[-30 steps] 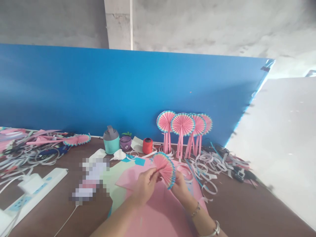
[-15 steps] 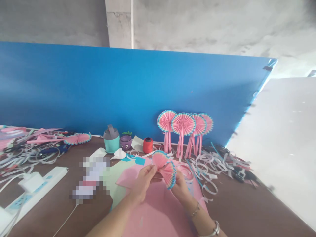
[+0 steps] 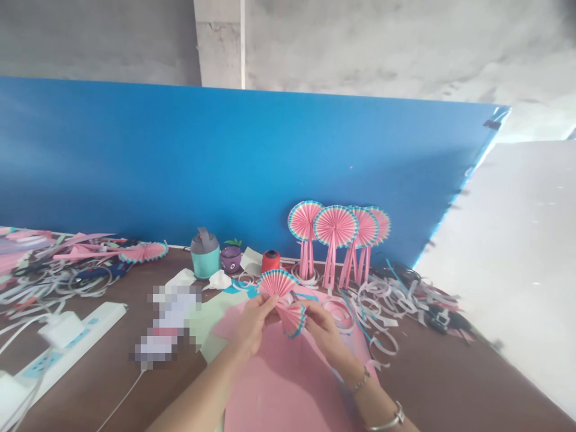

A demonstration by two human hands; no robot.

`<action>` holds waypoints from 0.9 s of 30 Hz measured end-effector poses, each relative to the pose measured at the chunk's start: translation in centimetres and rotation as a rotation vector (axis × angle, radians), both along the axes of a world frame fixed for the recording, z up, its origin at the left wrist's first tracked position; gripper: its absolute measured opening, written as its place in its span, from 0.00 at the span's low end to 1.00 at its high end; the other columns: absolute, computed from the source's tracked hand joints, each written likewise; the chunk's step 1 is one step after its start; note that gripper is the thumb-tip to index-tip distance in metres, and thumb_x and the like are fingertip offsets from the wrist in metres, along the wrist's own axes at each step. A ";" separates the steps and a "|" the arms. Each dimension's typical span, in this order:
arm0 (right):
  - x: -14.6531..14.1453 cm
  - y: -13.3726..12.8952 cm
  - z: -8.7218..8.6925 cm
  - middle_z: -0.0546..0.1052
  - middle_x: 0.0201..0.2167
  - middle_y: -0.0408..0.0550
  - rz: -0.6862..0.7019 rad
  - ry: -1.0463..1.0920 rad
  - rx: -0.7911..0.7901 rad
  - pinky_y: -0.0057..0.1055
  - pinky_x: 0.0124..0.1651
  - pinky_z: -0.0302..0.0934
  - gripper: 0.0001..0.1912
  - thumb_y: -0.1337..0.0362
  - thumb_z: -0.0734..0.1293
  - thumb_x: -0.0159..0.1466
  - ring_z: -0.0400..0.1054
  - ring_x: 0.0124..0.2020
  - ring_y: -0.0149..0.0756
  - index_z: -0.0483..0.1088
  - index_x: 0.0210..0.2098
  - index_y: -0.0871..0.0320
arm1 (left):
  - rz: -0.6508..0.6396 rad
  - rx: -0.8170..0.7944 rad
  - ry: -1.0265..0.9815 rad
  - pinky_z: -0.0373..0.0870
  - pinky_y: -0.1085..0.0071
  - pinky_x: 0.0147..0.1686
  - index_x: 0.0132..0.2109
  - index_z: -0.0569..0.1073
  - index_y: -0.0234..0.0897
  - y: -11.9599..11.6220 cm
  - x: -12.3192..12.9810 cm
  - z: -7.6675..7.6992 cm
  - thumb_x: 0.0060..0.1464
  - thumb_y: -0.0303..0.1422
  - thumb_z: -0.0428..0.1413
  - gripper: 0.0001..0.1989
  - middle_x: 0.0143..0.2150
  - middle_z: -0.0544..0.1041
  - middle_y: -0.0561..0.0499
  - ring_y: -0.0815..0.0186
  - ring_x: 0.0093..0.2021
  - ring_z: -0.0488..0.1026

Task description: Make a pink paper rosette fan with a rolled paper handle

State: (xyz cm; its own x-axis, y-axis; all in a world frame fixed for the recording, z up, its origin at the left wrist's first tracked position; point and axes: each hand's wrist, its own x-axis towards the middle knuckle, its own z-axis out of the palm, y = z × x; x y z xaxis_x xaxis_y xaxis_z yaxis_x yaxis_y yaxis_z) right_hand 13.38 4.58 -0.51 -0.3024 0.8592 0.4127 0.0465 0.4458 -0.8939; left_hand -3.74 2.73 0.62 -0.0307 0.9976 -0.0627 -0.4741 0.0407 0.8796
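Note:
A pleated pink paper fan [image 3: 278, 284] with a blue and cream edge is spread in two lobes above the pink paper sheets [image 3: 279, 384]. My left hand [image 3: 255, 319] pinches it near the middle, on its left side. With fingers closed at the right edge of the lower lobe, my right hand [image 3: 321, 327] grips the fan too. Part of the fan's centre is hidden behind the left fingers. Just behind the fan stands a red thread spool [image 3: 270, 261].
Several finished round pink fans [image 3: 335, 227] lean against the blue partition [image 3: 252, 156]. Curled paper strips [image 3: 382, 300] lie at the right. A teal jug [image 3: 205, 258], purple pot [image 3: 231, 259], power strip [image 3: 72, 345] and tangled strips [image 3: 81, 270] occupy the left side.
The fan has moved left and turned, its upper lobe now spread wider and facing up. Both hands moved with it, and the right hand's fingers now show at the lower lobe's edge.

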 end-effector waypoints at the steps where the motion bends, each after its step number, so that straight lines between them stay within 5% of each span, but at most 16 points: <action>1: 0.2 0.1 -0.1 0.78 0.32 0.47 -0.010 0.022 -0.039 0.34 0.38 0.69 0.11 0.58 0.62 0.62 0.72 0.34 0.39 0.75 0.36 0.53 | 0.005 0.008 0.016 0.73 0.66 0.39 0.30 0.71 0.34 0.1 -0.1 -0.1 0.43 0.44 0.65 0.18 0.29 0.79 0.49 0.64 0.31 0.77; 8: 0.6 -0.1 0.9 0.77 0.36 0.48 -0.086 -0.044 -0.041 0.33 0.38 0.67 0.16 0.60 0.67 0.59 0.69 0.34 0.37 0.73 0.46 0.55 | 0.073 -0.022 0.147 0.73 0.65 0.39 0.29 0.70 0.35 0.2 -0.4 0.1 0.43 0.45 0.65 0.18 0.28 0.78 0.51 0.61 0.32 0.78; 13: 0.3 0.0 1.1 0.76 0.30 0.46 -0.223 -0.145 0.107 0.31 0.34 0.65 0.09 0.66 0.65 0.54 0.66 0.29 0.34 0.73 0.35 0.57 | 0.110 -0.043 0.287 0.73 0.67 0.37 0.30 0.71 0.35 0.3 -0.4 0.4 0.43 0.44 0.64 0.17 0.27 0.78 0.51 0.62 0.31 0.78; 20: 0.4 0.8 0.3 0.76 0.24 0.45 -0.278 -0.130 0.027 0.30 0.27 0.65 0.06 0.63 0.64 0.56 0.68 0.24 0.36 0.73 0.28 0.56 | 0.055 0.005 0.363 0.72 0.69 0.34 0.28 0.73 0.35 0.5 -0.9 0.2 0.42 0.43 0.64 0.16 0.25 0.76 0.53 0.65 0.28 0.75; 27: 1.0 0.9 1.1 0.78 0.28 0.46 -0.329 -0.167 0.176 0.33 0.35 0.66 0.06 0.64 0.65 0.57 0.72 0.31 0.39 0.74 0.28 0.54 | -0.058 0.037 0.404 0.71 0.68 0.34 0.27 0.72 0.35 0.6 -1.2 0.1 0.41 0.47 0.64 0.18 0.25 0.76 0.51 0.63 0.29 0.75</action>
State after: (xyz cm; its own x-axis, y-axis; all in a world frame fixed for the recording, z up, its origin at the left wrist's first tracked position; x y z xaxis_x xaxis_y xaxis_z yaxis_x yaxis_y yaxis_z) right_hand 14.39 5.51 0.54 -0.0981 0.8420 0.5305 0.3500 0.5282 -0.7736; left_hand -4.97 3.35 0.67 0.0106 0.9997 -0.0212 -0.0875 0.0220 0.9959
